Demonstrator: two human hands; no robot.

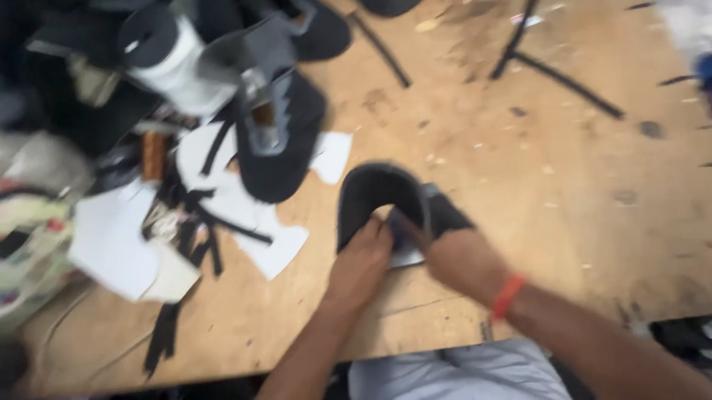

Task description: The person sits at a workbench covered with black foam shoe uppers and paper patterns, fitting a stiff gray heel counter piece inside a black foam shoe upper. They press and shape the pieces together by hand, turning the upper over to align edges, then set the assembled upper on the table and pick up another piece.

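Wooden table [538, 170]: shoe uppers [281, 138], straps [565, 81].

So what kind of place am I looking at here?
Probably a small shoemaking workshop: a scuffed plywood workbench, black fabric shoe uppers piled at the back, cut white pattern pieces and loose black strips.

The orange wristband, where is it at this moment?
In the head view, the orange wristband sits on the right wrist, low and right of centre, just behind the right hand at the table's near edge.

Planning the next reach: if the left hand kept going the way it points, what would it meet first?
The left hand points up the table and already touches the black shoe piece, so it meets that first. Past it probably lies bare table; blur leaves depth unclear.
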